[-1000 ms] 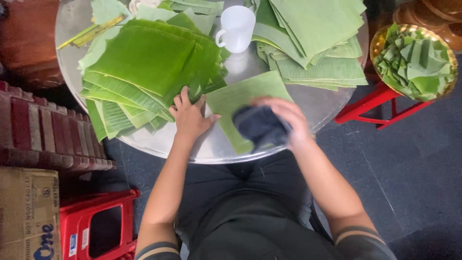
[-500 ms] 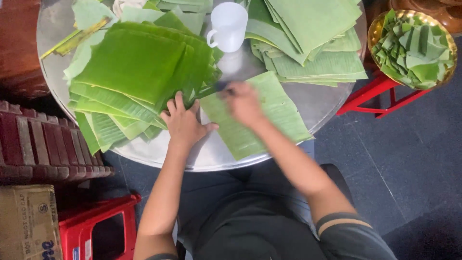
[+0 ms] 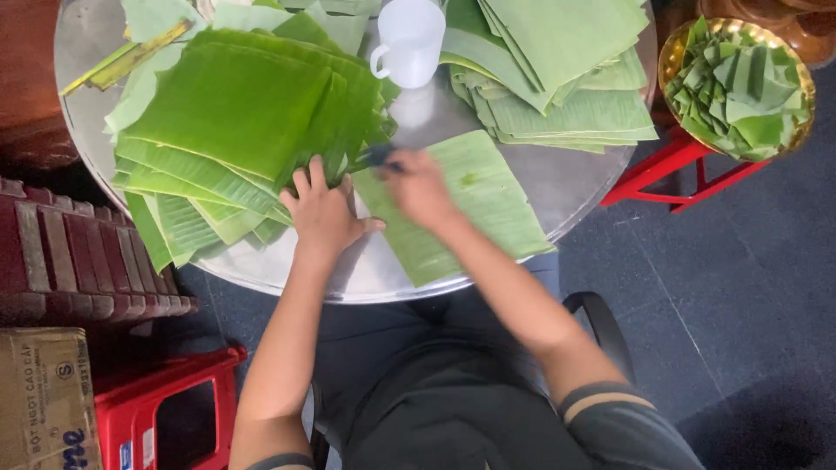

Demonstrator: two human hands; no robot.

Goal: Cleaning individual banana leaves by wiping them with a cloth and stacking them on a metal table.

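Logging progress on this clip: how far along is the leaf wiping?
Done, apparently: paler leaf stack behind the white mug, folded pieces in the gold bowl. In hand: right hand rubs a dark cloth over a single banana leaf; left hand rests beside it. Left: the big green pile.

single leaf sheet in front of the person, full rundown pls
The leaf sheet is one roughly rectangular cut of green leaf, pale and matte with fine parallel ribs. It lies flat and askew on the round metal table, its near corner at the table's edge. The right hand presses a dark cloth on its far left end; the left hand rests by its left edge. It is apart from both stacks.
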